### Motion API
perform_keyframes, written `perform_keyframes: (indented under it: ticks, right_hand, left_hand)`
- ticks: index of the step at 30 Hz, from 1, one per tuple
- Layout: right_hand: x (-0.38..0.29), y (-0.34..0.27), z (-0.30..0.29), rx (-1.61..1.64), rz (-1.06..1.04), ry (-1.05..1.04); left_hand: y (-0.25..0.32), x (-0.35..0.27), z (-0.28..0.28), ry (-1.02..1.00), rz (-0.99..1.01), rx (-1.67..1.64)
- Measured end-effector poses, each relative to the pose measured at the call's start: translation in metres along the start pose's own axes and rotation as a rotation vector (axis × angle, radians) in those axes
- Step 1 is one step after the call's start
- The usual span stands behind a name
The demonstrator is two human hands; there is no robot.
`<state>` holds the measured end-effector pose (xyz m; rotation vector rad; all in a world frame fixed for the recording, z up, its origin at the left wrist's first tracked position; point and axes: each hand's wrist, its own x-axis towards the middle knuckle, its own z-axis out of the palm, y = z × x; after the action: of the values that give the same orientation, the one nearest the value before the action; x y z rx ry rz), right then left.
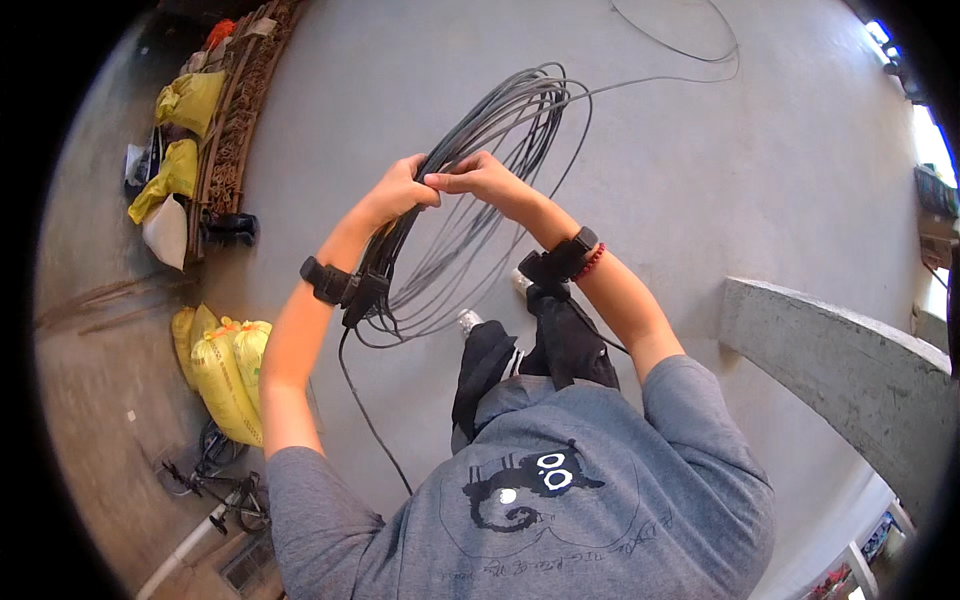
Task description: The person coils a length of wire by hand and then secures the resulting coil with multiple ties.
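Observation:
A large loose coil of thin dark cable hangs in front of me, its many loops fanned out above and below my hands. My left hand is wrapped around the gathered bundle on the coil's left side. Close beside it, my right hand has thumb and bent fingers closed at the loops, apparently on a strand; its fingertips are partly hidden. One cable strand runs from the coil's top to a loose loop at the upper right. Another cable length trails down past my left arm. Black straps circle both wrists.
Smooth grey floor lies under the coil and my shoes. A pale concrete ledge juts in at right. Yellow sacks, a bicycle, black boots and a long wooden rack line the left side.

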<state>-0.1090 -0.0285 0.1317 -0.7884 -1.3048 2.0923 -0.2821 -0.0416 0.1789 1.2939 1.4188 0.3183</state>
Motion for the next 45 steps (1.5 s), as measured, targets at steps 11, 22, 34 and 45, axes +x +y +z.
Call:
perform_keyframes:
  ticks: [11,22,34,45]
  right_hand:
    - [-0.044,0.068,-0.203,0.783,0.197,0.809]
    - [-0.037,0.145,-0.269,-0.458,0.336,1.0]
    - [0.005,0.043,-0.025,0.959,0.006,-0.336]
    - [0.038,0.005,0.01,1.349,-0.311,0.137]
  left_hand:
    - [0.009,-0.136,-0.046,0.132,-0.005,0.139]
    - [-0.001,-0.202,-0.022,0.394,0.1,0.482]
    - [-0.014,-0.218,-0.015,0.588,0.05,0.35]
    - [-0.072,-0.228,0.048,0.69,0.128,0.442]
